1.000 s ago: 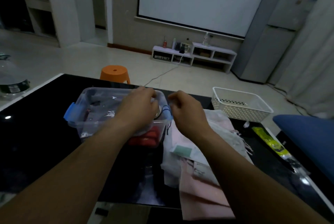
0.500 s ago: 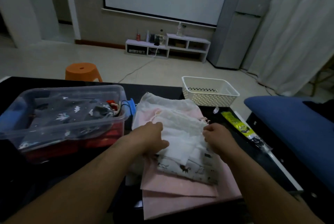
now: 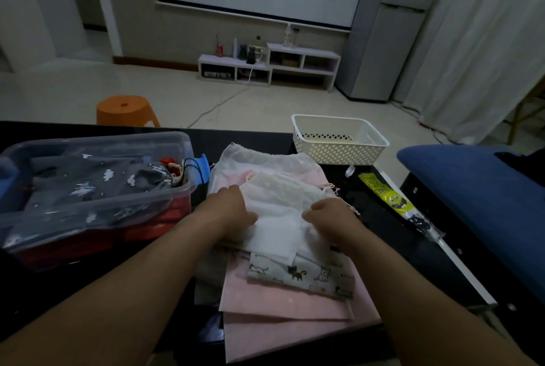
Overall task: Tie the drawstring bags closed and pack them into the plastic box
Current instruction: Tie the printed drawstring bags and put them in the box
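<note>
The thin white mesh drawstring bag [image 3: 277, 215] tops a pile of flat pink and cat-print cloth bags [image 3: 290, 300]. The left hand [image 3: 233, 213] and right hand [image 3: 331, 219] each pinch one side of it. The clear plastic box [image 3: 88, 139] just beside the pile already holds grey and red bags; I'd judge the whole pile is yet to be tied.

Black print on yellow packet [image 3: 386, 197], too blurred to read

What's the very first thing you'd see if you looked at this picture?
Two hands in the middle: the left hand and right hand hold a white bag atop a pile of pink and cat-print bags. Left of them, a clear plastic box holds dark patterned bags. A white basket sits behind on the table.
</note>
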